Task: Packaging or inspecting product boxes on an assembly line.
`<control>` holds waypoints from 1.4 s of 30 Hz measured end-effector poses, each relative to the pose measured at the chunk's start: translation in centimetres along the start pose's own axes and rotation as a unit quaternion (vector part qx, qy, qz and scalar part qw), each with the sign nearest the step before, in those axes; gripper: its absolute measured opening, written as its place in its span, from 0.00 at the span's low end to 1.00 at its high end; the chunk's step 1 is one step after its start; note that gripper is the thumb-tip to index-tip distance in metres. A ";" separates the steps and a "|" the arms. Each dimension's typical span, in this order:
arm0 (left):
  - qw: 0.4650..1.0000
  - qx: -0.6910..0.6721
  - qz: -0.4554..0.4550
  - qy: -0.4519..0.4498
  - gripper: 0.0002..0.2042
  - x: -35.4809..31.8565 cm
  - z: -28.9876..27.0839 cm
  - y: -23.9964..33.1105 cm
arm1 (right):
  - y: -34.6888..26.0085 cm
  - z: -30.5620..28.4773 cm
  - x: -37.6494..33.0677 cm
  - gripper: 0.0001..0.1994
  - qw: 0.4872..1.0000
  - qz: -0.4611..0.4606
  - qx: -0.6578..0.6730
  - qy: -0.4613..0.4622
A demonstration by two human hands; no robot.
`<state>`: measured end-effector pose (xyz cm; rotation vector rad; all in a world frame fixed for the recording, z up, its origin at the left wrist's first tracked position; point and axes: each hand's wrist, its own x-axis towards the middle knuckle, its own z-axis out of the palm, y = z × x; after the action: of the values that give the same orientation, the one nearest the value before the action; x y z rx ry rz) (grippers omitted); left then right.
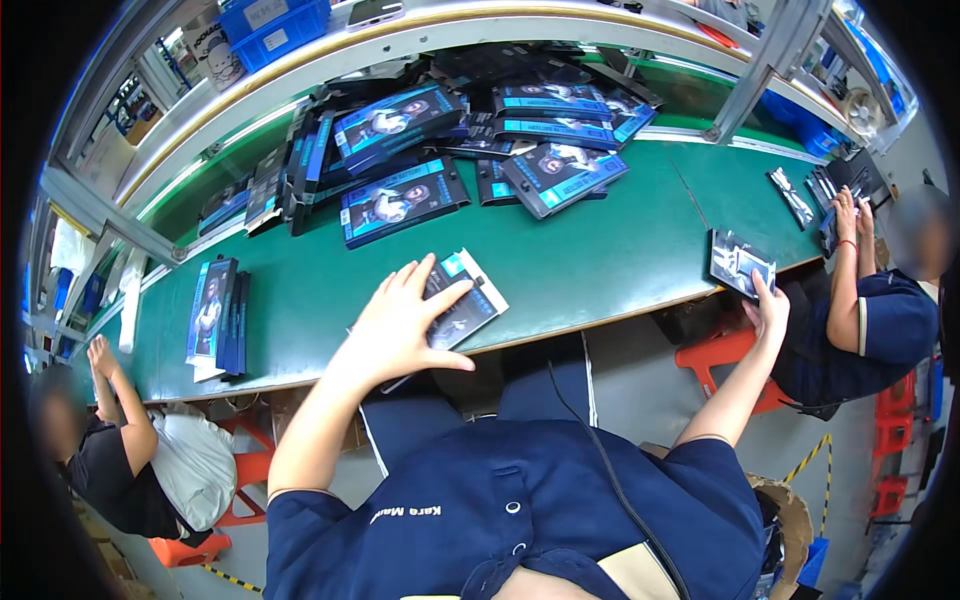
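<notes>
A: Where's the flat dark box with the pale edge?
B: Near the front edge of the green surface, directly in front of the wearer, lying at a slant.
A: And the left hand?
B: Over its left part, fingers and thumb spread well apart. Whether they press on it, I can't tell.
A: The right hand?
B: Clamped on the black picture box, thumb on its face at the near right corner.
A: What lies around them?
B: Farther back, a heaped pile of blue-and-black boxes; to the left, a small group of similar boxes set close together.
A: Beyond that?
B: A seated person on the left, another person on the right with hands near dark packages, and blue bins on the shelf above.
</notes>
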<state>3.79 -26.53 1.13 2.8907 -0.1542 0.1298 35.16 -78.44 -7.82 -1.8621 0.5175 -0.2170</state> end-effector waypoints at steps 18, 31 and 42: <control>0.898 -0.246 0.146 0.336 0.49 -0.4 -1.8 2.9 | -10.4 13.4 -29.4 0.11 0.814 -0.007 0.346 -0.466; 0.958 -0.085 0.063 0.268 0.62 -1.6 -3.7 5.5 | -18.4 9.8 -33.1 0.26 0.749 -0.400 0.188 -0.495; 0.790 -0.279 -0.034 0.545 0.44 1.2 1.8 5.3 | -18.4 15.0 -35.3 0.09 0.638 -0.496 0.140 -0.573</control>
<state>4.48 -32.21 0.72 1.8329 0.1151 1.4042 14.29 -44.80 7.73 -1.3903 -1.3908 0.2004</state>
